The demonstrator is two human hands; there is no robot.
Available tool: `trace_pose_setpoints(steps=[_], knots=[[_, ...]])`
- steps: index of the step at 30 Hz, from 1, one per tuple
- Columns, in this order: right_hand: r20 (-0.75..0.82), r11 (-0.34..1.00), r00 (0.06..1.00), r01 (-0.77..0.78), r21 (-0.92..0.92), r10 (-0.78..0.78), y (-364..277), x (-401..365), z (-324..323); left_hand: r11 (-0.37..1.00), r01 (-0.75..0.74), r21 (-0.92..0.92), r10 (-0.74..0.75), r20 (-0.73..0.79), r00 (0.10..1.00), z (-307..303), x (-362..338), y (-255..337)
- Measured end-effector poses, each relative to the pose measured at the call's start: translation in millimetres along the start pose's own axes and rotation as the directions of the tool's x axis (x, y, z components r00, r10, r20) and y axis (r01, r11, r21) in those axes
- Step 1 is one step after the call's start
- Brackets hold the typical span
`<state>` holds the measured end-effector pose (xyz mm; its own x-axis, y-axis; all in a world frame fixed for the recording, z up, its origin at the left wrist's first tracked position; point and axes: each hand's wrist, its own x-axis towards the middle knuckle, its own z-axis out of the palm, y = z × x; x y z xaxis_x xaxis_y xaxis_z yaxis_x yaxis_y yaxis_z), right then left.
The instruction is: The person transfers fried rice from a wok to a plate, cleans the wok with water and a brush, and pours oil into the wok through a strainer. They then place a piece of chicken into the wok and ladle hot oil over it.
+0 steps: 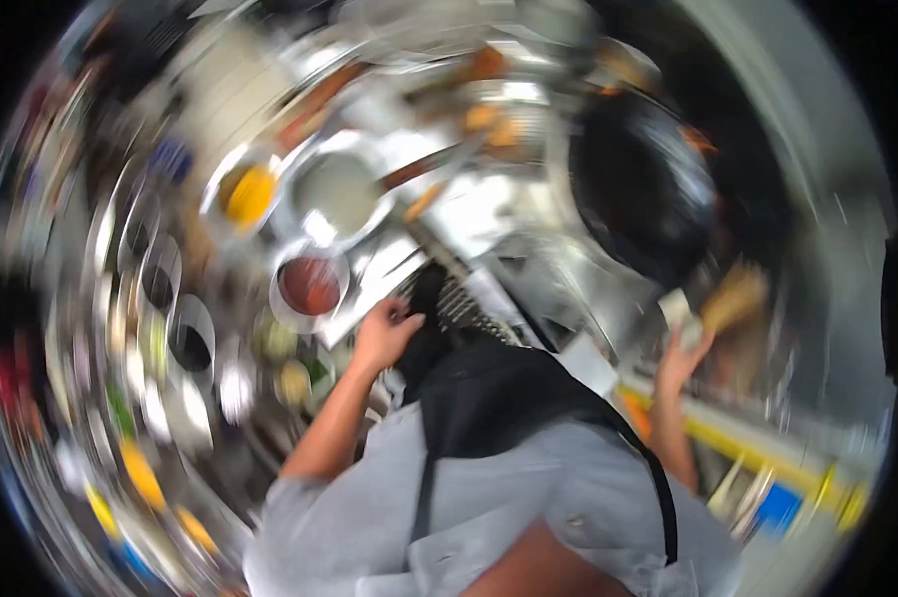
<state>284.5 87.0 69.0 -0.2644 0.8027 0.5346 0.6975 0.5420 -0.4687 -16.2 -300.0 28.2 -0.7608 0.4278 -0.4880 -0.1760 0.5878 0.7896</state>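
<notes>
My left hand (pixel 387 336) hangs beside the dark apron (pixel 499 393), its fingers loosely curled with a gap between thumb and forefinger. Nothing shows in it. The nearest thing is a bowl of red sauce or paste (pixel 310 284). On the other side, my right hand (pixel 683 360) is closed around a pale, cloth-like piece (pixel 676 306). Right beside those fingers is a straw-coloured, brush-like thing (pixel 735 298); blur hides whether the hand touches it. A large dark wok (pixel 638 184) sits just beyond my right hand.
Left of the wok stand a large pot of pale liquid (pixel 335 194) and a bowl with yellow contents (pixel 248 194). Several round metal containers (pixel 192 343) line the left side. A yellow rail (pixel 747 443) and a blue item (pixel 779 507) are at lower right. Motion smears most edges.
</notes>
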Motion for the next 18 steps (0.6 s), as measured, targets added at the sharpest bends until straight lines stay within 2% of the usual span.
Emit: trace_pose_setpoints(steps=[1, 2, 3, 4, 5, 6, 7, 8, 9, 10, 12, 14, 15, 16, 17, 18], knots=[[0.215, 0.929, 0.929, -0.337, 0.155, 0.301, 11, -41, 12, 0.999, -0.04, -0.008, 0.039, -0.095, 0.995, 5, -20, -23], [0.308, 0.92, 0.902, -0.361, 0.154, 0.302, -22, -72, 3, 0.999, 0.008, -0.045, -0.017, -0.201, 0.979, 11, -42, -39], [0.455, 0.918, 0.837, -0.384, 0.094, 0.303, -11, -97, 3, 0.99, 0.08, -0.12, -0.111, -0.283, 0.953, 17, -63, -57], [0.435, 0.968, 0.865, -0.234, -0.089, 0.25, 114, -139, 44, 0.98, 0.112, -0.162, -0.163, -0.346, 0.924, 19, -84, -78], [0.469, 0.971, 0.85, -0.202, -0.13, 0.24, 165, -156, 66, 0.974, 0.119, -0.193, -0.198, -0.468, 0.861, 19, -99, -94], [0.484, 0.968, 0.84, -0.181, -0.175, 0.245, 185, -161, 78, 0.97, 0.112, -0.214, -0.217, -0.569, 0.793, 18, -109, -110], [0.48, 0.972, 0.847, -0.171, -0.159, 0.228, 172, -145, 73, 0.968, 0.082, -0.235, -0.226, -0.689, 0.689, 8, -117, -130], [0.728, 0.972, 0.645, -0.137, -0.19, 0.232, 143, -117, 61, 0.968, 0.046, -0.247, -0.228, -0.789, 0.571, -12, -124, -151], [0.896, 0.97, 0.372, -0.099, -0.222, 0.243, 102, -83, 48, 0.929, 0.066, -0.365, -0.355, -0.825, 0.439, -36, -113, -156], [0.901, 0.978, 0.383, -0.028, -0.208, 0.202, 65, -65, 25, 0.989, 0.1, -0.107, -0.131, -0.952, 0.278, -65, -119, -171], [0.897, 0.981, 0.423, 0.079, -0.175, 0.126, 14, -32, -5, 0.953, 0.298, 0.058, 0.002, -0.983, 0.184, -113, -131, -167], [0.859, 0.989, 0.512, 0.129, -0.078, 0.001, -1, -3, -10, 0.89, 0.362, 0.276, 0.238, -0.96, 0.147, -141, -124, -162], [0.817, 0.989, 0.57, 0.147, 0.004, -0.088, -4, 8, -8, 0.856, 0.444, 0.264, 0.206, -0.963, 0.177, -150, -117, -156], [0.846, 0.992, 0.526, 0.121, 0.029, -0.089, -21, 18, -11, 0.812, 0.523, 0.258, 0.174, -0.963, 0.206, -160, -112, -151], [0.887, 0.999, 0.461, 0.042, 0.011, -0.029, -48, 24, -13, 0.768, 0.594, 0.239, 0.005, -0.93, 0.368, -170, -111, -145], [0.899, 0.98, 0.4, -0.017, 0.2, -0.177, -49, 27, -7, 0.764, 0.593, 0.254, 0.018, -0.927, 0.374, -178, -114, -145]])
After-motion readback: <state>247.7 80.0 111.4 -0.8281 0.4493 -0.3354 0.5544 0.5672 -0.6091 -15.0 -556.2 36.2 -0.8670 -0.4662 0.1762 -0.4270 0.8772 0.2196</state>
